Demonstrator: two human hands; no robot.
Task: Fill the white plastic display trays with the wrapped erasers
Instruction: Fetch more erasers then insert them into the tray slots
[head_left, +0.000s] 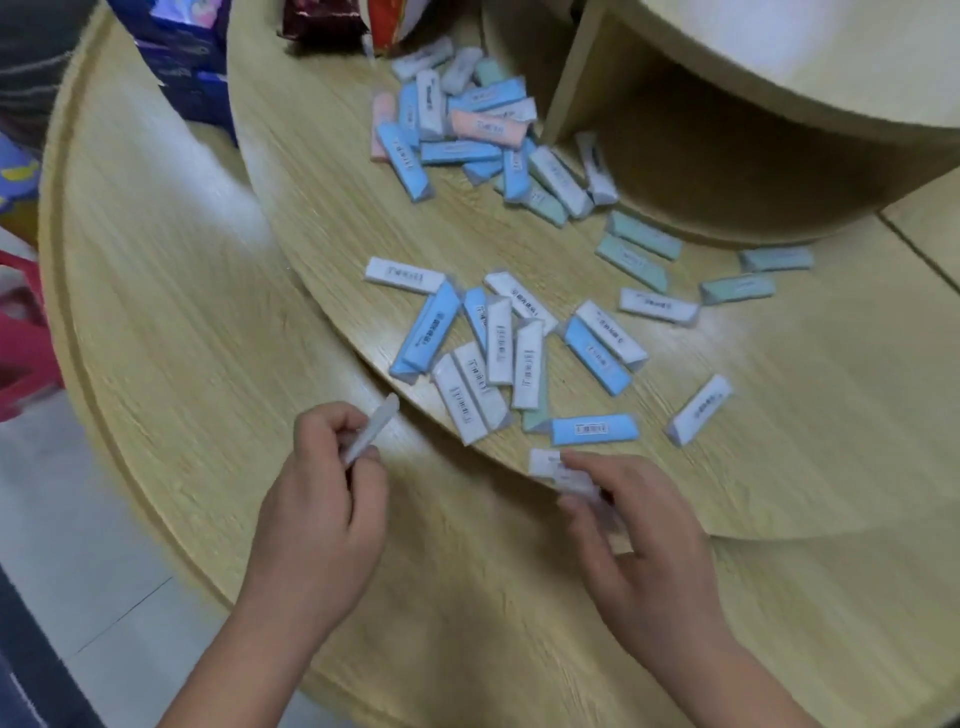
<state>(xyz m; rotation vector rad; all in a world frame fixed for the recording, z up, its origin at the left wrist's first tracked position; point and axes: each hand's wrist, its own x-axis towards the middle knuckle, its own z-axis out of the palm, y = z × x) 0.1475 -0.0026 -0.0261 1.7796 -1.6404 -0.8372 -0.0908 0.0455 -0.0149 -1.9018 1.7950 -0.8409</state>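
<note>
Several wrapped erasers lie loose on the middle wooden shelf (779, 415): a near cluster of white and blue ones (493, 348), a far heap of blue, pink and white ones (467, 130), and green ones (639, 249) at the right. My left hand (322, 499) pinches a white wrapped eraser (371, 428) over the lower shelf, near the middle shelf's edge. My right hand (639, 535) grips another white wrapped eraser (556, 467) at that same edge. No white display tray is in view.
The round wooden stand has stepped tiers: a lower shelf (182, 338), the middle one, and a top tier (779, 62) on an upright panel (571, 78). Snack bags (363, 21) and blue boxes (187, 57) sit at the back. A red stool (26, 332) stands on the floor at the left.
</note>
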